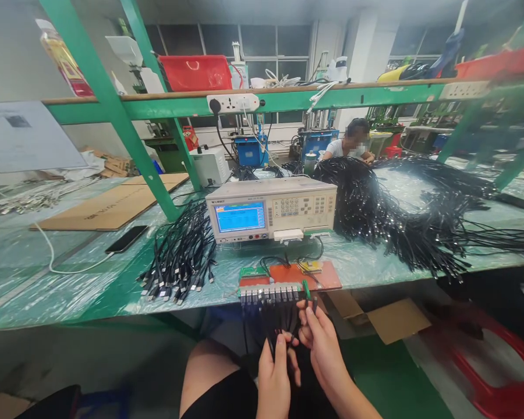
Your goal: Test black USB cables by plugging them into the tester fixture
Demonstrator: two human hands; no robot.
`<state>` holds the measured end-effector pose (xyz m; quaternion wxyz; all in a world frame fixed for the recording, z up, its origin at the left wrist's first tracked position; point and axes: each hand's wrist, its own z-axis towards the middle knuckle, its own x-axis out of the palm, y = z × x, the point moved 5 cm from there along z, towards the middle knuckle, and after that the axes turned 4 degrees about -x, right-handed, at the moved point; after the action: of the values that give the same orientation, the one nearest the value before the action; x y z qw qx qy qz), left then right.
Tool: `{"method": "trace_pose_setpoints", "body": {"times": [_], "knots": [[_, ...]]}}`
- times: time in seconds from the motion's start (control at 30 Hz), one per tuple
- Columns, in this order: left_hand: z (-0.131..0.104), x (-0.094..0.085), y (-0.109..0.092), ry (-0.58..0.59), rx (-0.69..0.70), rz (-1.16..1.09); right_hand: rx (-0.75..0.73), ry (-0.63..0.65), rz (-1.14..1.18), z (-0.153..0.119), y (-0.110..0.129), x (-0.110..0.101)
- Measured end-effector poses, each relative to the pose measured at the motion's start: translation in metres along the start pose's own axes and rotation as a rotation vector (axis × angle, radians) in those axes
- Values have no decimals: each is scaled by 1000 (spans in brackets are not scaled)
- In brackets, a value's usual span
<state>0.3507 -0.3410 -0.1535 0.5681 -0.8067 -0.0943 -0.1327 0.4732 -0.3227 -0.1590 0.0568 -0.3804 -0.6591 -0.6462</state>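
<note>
I see the green table (70, 279) across the middle, the gray tester box (273, 208) at center. Low in the frame, the row of plugs (271, 294) hangs off the edge. I am plugging cables. My left hand (274, 378) pinches black cables (279, 323); my right hand (323, 343) grips one plug (314, 304). Next it needs lining up with a free slot.

Phone (126, 238), cardboard sheet (113, 203), red stool (498, 361)
</note>
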Motion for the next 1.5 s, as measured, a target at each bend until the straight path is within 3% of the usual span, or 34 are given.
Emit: {"method": "trace_pose_setpoints", "body": {"times": [0.2,0.43,0.73,1.5], "knots": [[3,-5,-13,-71,72,-56,-113,-65,-202,21,10,-32],[6,2,-1,22,40,-101,-116,-184,-316,43,2,-60],[11,15,8,194,11,-26,-161,-139,-358,59,-1,-62],[15,24,13,198,-29,-30,-270,-152,-478,60,0,-65]]}}
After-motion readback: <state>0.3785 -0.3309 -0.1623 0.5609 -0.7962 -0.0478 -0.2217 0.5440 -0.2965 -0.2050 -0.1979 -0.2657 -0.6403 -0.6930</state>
